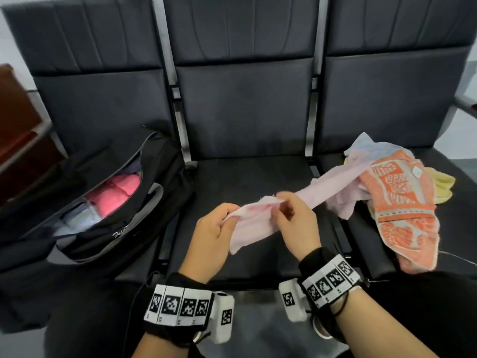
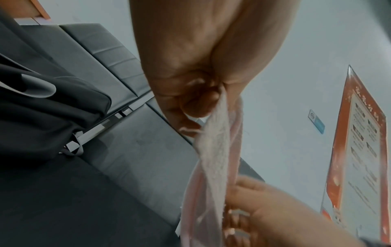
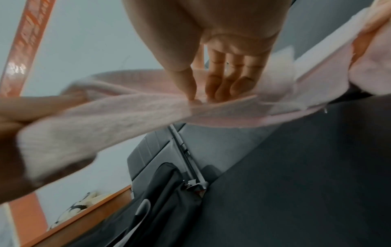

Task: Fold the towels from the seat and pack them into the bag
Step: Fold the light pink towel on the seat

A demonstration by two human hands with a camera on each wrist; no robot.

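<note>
A pale pink towel [image 1: 258, 218] stretches above the middle seat [image 1: 232, 177], its far end still in the towel pile [image 1: 402, 192] on the right seat. My left hand [image 1: 219, 220] grips the towel's near end with curled fingers [image 2: 196, 103]. My right hand [image 1: 286, 210] pinches its top edge a little to the right, thumb against fingertips [image 3: 220, 86], and the pink towel [image 3: 131, 110] runs between both hands. The open black bag [image 1: 108, 202] lies on the left seat with a folded pink towel [image 1: 116, 192] and paler folded ones inside.
An orange patterned towel [image 1: 405, 210] lies on top of the pile, with yellow and light blue cloth beneath, hanging over the right seat's front edge. Metal bars [image 1: 180, 125] divide the dark seats. A brown cabinet [image 1: 15, 130] stands at far left.
</note>
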